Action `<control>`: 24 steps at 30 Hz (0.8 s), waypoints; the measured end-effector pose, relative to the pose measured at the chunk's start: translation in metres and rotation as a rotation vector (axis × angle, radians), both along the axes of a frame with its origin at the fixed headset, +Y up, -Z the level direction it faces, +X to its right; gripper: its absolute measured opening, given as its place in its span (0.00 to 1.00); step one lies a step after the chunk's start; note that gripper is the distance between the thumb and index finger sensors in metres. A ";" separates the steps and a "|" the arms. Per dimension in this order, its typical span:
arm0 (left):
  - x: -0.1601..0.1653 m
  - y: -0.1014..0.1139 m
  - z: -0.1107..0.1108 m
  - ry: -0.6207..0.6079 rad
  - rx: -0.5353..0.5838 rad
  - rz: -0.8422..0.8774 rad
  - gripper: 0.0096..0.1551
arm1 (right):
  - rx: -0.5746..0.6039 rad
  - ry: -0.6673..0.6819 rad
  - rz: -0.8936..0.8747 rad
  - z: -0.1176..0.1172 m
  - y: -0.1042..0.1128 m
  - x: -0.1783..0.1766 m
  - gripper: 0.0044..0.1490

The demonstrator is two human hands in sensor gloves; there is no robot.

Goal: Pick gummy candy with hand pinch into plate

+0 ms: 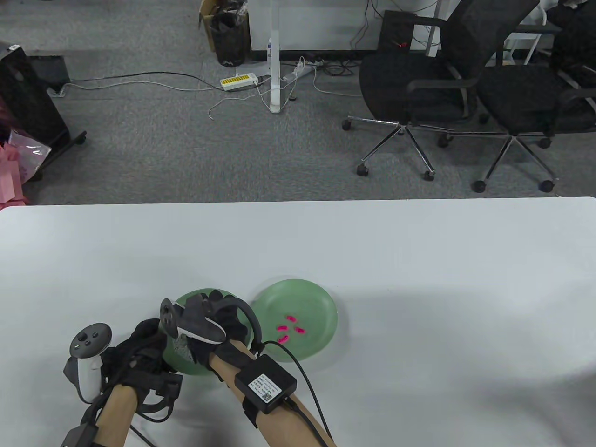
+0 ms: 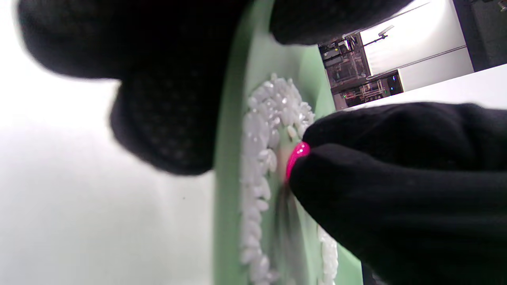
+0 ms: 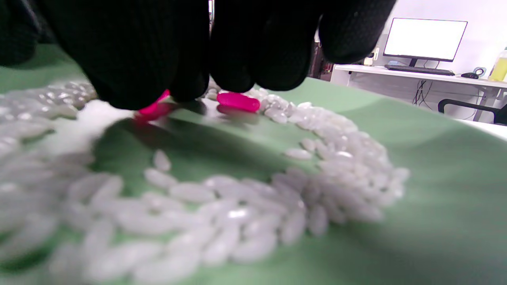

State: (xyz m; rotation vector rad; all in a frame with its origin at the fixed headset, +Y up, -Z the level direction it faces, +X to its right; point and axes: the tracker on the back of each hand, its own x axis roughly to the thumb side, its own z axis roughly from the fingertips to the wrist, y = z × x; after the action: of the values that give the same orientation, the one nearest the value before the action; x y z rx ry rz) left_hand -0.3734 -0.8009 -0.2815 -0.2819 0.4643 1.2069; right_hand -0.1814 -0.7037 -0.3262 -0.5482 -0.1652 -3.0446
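Two green plates stand side by side near the table's front edge. The left plate (image 1: pixel 184 365) holds white rice grains (image 3: pixel 237 221) and pink gummy candies. My left hand (image 1: pixel 139 347) grips its rim (image 2: pixel 227 178), fingers (image 2: pixel 166 118) on the outside. My right hand (image 1: pixel 205 326) reaches into this plate and pinches a pink gummy candy (image 3: pixel 152 109) between its fingertips; that candy also shows in the left wrist view (image 2: pixel 297 156). Another pink candy (image 3: pixel 237 101) lies among the rice just beside it. The right plate (image 1: pixel 321 298) holds several pink candies (image 1: pixel 291 319).
The white table (image 1: pixel 419 279) stretches far behind and to the right of the plates. A sensor box (image 1: pixel 265 384) with a cable sits on my right forearm. Office chairs (image 1: pixel 419 88) and cables lie on the floor beyond the table.
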 end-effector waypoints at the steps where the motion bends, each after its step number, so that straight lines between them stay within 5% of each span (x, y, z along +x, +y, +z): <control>1: -0.001 -0.001 0.000 -0.002 -0.001 0.000 0.33 | -0.007 0.001 0.006 0.000 0.000 0.000 0.32; 24: 0.004 0.000 0.000 -0.023 0.004 -0.029 0.33 | -0.049 0.027 0.035 0.001 -0.010 -0.005 0.28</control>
State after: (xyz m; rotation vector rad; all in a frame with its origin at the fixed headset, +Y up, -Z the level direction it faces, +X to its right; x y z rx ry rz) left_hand -0.3698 -0.8013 -0.2818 -0.2842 0.4444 1.1751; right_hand -0.1866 -0.7136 -0.3255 -0.5822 -0.2470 -3.0054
